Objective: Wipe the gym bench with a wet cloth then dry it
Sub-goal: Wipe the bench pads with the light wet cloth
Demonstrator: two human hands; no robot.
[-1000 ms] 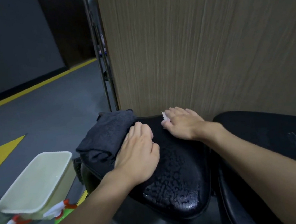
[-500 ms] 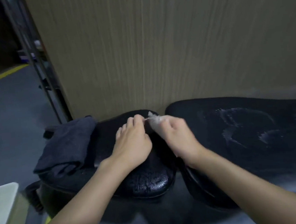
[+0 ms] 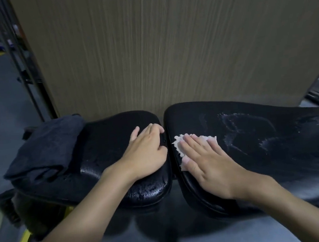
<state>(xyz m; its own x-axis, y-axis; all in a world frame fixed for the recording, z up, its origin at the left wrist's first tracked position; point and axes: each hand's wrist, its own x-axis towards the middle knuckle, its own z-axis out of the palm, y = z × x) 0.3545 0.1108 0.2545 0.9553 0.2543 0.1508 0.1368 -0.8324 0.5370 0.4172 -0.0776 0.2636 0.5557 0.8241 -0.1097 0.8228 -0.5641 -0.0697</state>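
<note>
Right hand [image 3: 205, 167] has moved the white cloth [image 3: 178, 148] onto the back pad [image 3: 275, 160], pressing it beneath flat fingers [image 3: 195, 143] (edges peek out). Left hand [image 3: 146, 155] curls its fingers over the seat pad [image 3: 107, 137].

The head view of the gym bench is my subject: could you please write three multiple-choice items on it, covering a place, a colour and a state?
1. Where does the dark folded towel lie? A) in a basin B) on the left end of the seat pad C) on the floor
2. What colour is the crumpled wipe under the right hand? A) white B) yellow C) green
3. How is the back pad surface right of the wipe? A) dry and dusty B) covered by cloth C) streaked with water
Answers: 1 B, the towel sits over the seat pad's left end; 2 A, white edges show round the hand; 3 C, shiny wet trails cross the pad.
</note>
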